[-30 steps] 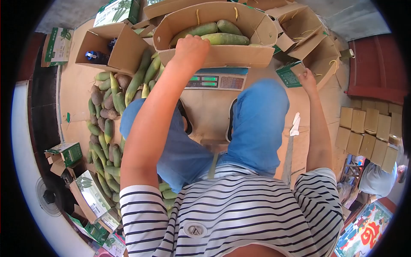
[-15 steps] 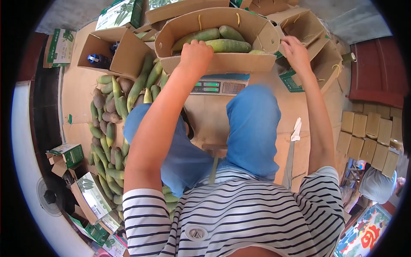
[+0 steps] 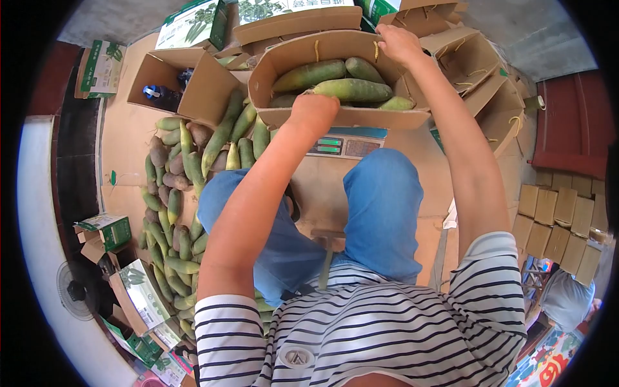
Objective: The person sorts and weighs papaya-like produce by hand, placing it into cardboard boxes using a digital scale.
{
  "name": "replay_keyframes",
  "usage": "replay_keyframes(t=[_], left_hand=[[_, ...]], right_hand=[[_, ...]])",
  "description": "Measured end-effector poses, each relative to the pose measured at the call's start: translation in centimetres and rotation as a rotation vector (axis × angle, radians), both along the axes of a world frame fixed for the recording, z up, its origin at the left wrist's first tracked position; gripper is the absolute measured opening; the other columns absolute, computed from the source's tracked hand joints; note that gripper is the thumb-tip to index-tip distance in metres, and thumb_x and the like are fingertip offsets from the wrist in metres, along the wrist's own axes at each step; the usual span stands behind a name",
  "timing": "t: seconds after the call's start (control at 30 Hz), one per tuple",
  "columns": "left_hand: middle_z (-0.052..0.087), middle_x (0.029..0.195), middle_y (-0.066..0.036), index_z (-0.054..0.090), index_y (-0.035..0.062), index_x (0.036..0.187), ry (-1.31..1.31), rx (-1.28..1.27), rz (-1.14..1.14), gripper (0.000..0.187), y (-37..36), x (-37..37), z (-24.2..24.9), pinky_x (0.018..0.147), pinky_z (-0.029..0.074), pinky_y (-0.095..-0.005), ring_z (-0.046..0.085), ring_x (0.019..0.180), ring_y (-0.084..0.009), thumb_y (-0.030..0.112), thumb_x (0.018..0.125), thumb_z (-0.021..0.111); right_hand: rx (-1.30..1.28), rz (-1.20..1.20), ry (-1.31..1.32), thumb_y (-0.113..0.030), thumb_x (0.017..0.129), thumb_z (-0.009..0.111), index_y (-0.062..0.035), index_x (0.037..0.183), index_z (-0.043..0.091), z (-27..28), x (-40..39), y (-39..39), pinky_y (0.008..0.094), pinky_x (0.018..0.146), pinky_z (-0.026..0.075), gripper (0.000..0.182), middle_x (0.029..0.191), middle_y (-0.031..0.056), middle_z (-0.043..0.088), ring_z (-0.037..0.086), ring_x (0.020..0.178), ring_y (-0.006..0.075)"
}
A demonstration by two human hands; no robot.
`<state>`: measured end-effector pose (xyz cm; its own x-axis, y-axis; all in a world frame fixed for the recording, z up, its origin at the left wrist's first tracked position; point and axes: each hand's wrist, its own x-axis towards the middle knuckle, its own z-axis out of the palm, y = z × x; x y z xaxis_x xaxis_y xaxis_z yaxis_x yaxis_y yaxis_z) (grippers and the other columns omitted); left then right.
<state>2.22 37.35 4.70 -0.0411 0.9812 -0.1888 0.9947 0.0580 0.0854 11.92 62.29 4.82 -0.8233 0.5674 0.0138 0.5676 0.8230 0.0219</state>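
An open cardboard box (image 3: 361, 118) holds several long green radishes (image 3: 351, 89) and rests over a scale with green lit digits (image 3: 330, 145). At its near side, my left hand (image 3: 314, 111) is closed over the front rim, close to one radish's tip; the fingertips are partly hidden inside. My right hand (image 3: 398, 45) reaches across to the far wall, with thumb and fingers pinching its top edge near a yellow rope handle (image 3: 376, 51). Another yellow handle (image 3: 316, 50) hangs on the same wall.
Left lies a pile of green radishes (image 3: 184, 248) with brown-purple roots (image 3: 159, 155). A box with a blue-capped bottle (image 3: 155, 93) stands beside it. More open boxes (image 3: 493, 106) are at right. Bundled cardboard (image 3: 558, 213) and another person (image 3: 567, 297) appear farther right.
My right hand has moved from the box's right end to its far rim. My left hand stays on the front rim. The whole view has shifted slightly, so the box appears lower.
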Motion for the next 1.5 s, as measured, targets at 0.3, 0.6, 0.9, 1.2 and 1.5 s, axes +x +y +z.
replay_keyframes(t=[0.3,0.6,0.9,1.2,1.5], left_hand=[[0.066,0.079,-0.013,0.061,0.0064,0.09,-0.059,0.043,-0.074,0.014,-0.4,0.2,-0.6,0.064,0.053,-0.0412,0.066,0.078,-0.0308,0.005,0.077,0.055],[0.065,0.073,-0.012,0.061,0.0072,0.081,-0.029,0.06,-0.412,0.009,1.1,6.0,3.8,0.061,0.052,-0.0397,0.065,0.073,-0.0296,0.004,0.074,0.056],[0.068,0.071,-0.008,0.072,0.0128,0.074,-0.232,0.089,-0.906,0.012,-0.1,27.0,0.5,0.058,0.051,-0.0367,0.067,0.069,-0.0224,0.014,0.072,0.06],[0.06,0.076,-0.009,0.055,0.0068,0.084,-0.698,0.285,-0.848,0.009,-2.5,29.4,5.7,0.065,0.049,-0.0404,0.062,0.077,-0.0273,0.012,0.076,0.054],[0.063,0.092,-0.013,0.058,0.0044,0.1,-0.591,0.175,-0.144,0.02,-1.3,11.7,10.1,0.07,0.048,-0.0421,0.06,0.082,-0.0341,0.016,0.083,0.061]], right_hand=[[-0.068,0.135,-0.139,-0.038,0.08,0.064,-0.0097,0.096,0.066,-0.4,-0.4,0.1,0.0423,0.075,0.049,0.032,0.094,0.0092,0.065,0.061,0.093,0.0289],[-0.03,0.186,-0.027,-0.039,0.084,0.06,-0.0024,0.084,0.062,1.9,14.1,-2.0,0.0447,0.072,0.047,0.037,0.084,0.0151,0.062,0.059,0.083,0.0355],[-0.253,-0.539,-0.088,-0.032,0.083,0.064,-0.0019,0.096,0.063,-1.5,45.8,-15.1,0.0421,0.071,0.047,0.033,0.086,0.0178,0.062,0.06,0.08,0.0351],[-0.233,-1.283,0.043,-0.038,0.08,0.064,0.0004,0.092,0.066,-11.8,70.9,-35.7,0.0438,0.072,0.048,0.04,0.083,0.0225,0.066,0.063,0.079,0.0371],[0.071,-1.263,-0.175,-0.016,0.086,0.056,-0.0019,0.118,0.053,-9.1,75.3,-30.6,0.043,0.085,0.047,0.036,0.108,0.0232,0.059,0.058,0.1,0.0364]])
